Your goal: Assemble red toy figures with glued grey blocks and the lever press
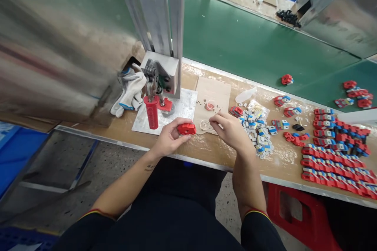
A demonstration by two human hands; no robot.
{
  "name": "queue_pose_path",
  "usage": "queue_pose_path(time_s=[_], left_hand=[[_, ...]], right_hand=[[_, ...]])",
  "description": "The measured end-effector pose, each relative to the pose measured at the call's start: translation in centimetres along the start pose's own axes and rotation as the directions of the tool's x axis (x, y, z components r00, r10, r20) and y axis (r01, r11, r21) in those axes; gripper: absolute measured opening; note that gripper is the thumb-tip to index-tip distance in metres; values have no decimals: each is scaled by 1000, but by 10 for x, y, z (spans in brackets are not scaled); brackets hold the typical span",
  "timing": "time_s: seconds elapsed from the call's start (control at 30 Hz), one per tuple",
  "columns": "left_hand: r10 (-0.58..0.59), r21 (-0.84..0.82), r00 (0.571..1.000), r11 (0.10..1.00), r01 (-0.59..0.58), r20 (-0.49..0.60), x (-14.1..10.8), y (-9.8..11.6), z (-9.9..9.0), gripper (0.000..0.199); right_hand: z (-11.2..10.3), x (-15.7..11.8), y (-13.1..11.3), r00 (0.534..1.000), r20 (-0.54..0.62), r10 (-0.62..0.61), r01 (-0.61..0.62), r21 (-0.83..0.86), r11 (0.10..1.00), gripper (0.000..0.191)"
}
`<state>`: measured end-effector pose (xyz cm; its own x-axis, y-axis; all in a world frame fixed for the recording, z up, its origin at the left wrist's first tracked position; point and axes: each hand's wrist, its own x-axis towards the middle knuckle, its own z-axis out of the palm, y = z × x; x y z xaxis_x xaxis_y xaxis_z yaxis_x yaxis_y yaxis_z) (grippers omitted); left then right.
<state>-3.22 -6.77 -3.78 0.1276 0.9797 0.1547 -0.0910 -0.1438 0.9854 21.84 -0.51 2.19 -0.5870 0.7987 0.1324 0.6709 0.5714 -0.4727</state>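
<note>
left hand (168, 136) clamped on red housing (186, 128); right hand (229, 129) pinching small clear ring (205, 124); best kept level over desk (206, 147).

Bench is pretty packed: a hand press with a red handle (152, 111) stands far left on a metal plate (182, 106), with white work gloves (129, 90) dumped beside it. Rows of red-and-blue assembled parts (338, 157) fill the right side. A green conveyor belt (250, 43) runs behind, and a red stool (297, 211) sits underneath.
</note>
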Motion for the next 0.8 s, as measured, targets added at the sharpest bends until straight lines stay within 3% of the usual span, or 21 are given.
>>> queue_pose_path(time_s=[0.13, 0.27, 0.37, 0.5, 0.57, 0.67, 0.73, 0.8], left_hand=[[110, 76, 994, 991, -108, -26, 11, -2, -4, 36], [219, 237, 974, 950, -201, -49, 11, -2, -5, 24], [342, 469, 940, 832, -296, -14, 7, 2, -3, 10], [436, 654, 898, 662, -367, 62, -6, 9, -5, 15], [435, 657, 892, 638, -402, 123, -17, 12, -9, 18], [416, 642, 887, 629, -438, 198, -36, 14, -19, 20], [418, 672, 888, 603, -430, 193, -44, 12, -27, 23], [432, 719, 887, 565, -405, 161, -46, 9, -33, 27]], right_hand=[[6, 6, 1, 995, -38, -95, 98, 95, 991, 22], [14, 1, 8, 991, -96, -91, 102, 112, 989, 24], [16, -7, 11, 995, -90, -45, 52, 81, 995, 24], [8, -20, 15, 995, -100, -4, 18, 137, 990, 17], [-2, -29, 24, 977, -202, 72, -43, 143, 989, 18], [-21, -38, 49, 886, -378, 270, -272, 47, 961, 22], [-28, -37, 69, 860, -366, 355, -399, -49, 916, 26], [-30, -30, 86, 883, -273, 383, -429, -136, 893, 32]])
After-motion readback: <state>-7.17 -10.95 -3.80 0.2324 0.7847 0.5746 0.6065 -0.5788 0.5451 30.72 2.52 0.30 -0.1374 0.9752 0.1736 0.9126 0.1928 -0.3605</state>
